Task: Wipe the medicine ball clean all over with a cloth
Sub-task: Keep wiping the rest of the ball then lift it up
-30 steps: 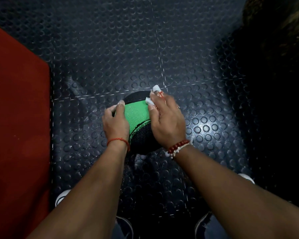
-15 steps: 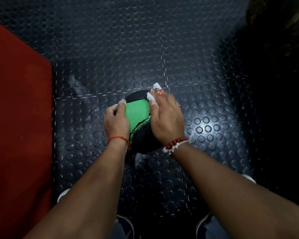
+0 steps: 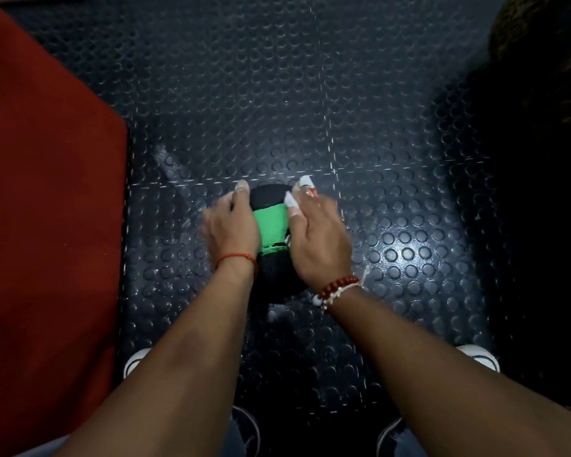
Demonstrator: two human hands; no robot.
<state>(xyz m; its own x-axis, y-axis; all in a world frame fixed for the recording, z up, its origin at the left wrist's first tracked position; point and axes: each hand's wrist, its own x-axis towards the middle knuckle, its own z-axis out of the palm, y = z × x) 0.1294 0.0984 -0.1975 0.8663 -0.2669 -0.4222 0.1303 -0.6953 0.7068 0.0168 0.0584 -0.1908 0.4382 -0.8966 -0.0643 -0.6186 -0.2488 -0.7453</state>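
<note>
Since half a second ago the left hand (image 3: 233, 225) has slid farther round the ball (image 3: 272, 225). Its fingertip now reaches the far black cap, and the green band between the hands looks narrower, with more black above it.

Nearest, two bare forearms reach forward from the lower corners. A white shoe (image 3: 136, 359) shows just outside the left arm and another white shoe (image 3: 478, 356) just outside the right. A red thread (image 3: 236, 257) circles the left wrist and a bead bracelet (image 3: 338, 286) the right.

The left hand cups the ball's left side, fingers curled over it in a grip. The right hand (image 3: 320, 245) lies on the ball's right side with its fingers curled round a white cloth (image 3: 290, 200), pressing it against the surface. Bits of cloth poke out between and beyond the fingertips.

The ball sits on the floor (image 3: 310, 94) between the hands, black at the near and far ends and green across the middle. The floor is dark rubber with round studs and thin seams. A red mat (image 3: 47, 192) covers the left side, its edge near the left hand but apart from it. At far right a dark shape (image 3: 541, 77) sits in shadow, too dim to make out.
</note>
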